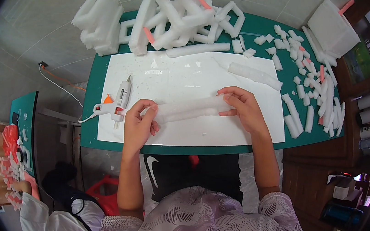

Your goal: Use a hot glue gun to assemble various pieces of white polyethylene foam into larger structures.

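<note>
Between my hands stretches a white foam strip (189,109), held level above a white board (166,78). The fingers of my left hand (141,121) are closed round its left end. My right hand (242,108) grips the right end between thumb and fingers. A white hot glue gun (119,103) with an orange nozzle guard or tip piece beside it rests on the board left of my left hand, its cord running off the table. Another long foam strip (254,74) lies on the board, beyond my right hand.
Joined foam frames (182,19) are heaped at the table's far edge, a few pink pieces among them. Loose foam offcuts (300,55) and longer strips (329,102) cover the right side. A large foam block (331,28) stands far right. A person (62,227) sits at another table, left.
</note>
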The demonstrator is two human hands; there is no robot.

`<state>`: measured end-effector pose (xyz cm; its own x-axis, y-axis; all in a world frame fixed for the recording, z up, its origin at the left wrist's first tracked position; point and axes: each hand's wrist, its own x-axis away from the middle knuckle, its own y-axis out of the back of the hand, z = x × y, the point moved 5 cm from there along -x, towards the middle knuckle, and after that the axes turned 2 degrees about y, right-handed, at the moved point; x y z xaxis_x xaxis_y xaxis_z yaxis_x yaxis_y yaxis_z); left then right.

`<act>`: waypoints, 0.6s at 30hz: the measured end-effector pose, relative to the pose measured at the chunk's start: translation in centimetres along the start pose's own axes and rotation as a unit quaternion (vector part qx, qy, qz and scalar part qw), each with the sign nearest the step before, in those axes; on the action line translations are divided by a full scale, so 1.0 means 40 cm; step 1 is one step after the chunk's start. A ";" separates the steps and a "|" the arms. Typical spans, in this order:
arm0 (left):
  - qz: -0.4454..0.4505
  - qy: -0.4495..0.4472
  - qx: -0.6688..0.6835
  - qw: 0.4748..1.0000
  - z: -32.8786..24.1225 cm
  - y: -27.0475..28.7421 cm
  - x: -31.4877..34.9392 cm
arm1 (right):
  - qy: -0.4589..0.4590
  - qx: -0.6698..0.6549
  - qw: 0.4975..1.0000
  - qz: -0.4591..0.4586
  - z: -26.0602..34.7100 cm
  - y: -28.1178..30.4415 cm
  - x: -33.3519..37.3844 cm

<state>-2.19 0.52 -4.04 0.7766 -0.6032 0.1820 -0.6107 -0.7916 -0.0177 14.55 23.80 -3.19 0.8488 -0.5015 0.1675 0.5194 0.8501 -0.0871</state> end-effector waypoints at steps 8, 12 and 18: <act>0.003 0.005 -0.001 1.000 0.002 0.001 0.000 | -0.004 -0.003 1.000 0.001 -0.006 0.001 -0.003; 0.008 0.003 -0.002 1.000 0.000 0.000 0.003 | 0.006 -0.015 1.000 -0.008 -0.005 -0.003 0.000; 0.017 0.005 -0.001 1.000 -0.003 0.003 0.004 | -0.005 -0.014 1.000 0.006 -0.011 -0.001 0.004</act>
<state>-2.17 0.34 -3.90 0.7541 -0.6281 0.1918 -0.6367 -0.7709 -0.0211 14.71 23.62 -3.59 0.8536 -0.4902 0.1761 0.5126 0.8507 -0.1165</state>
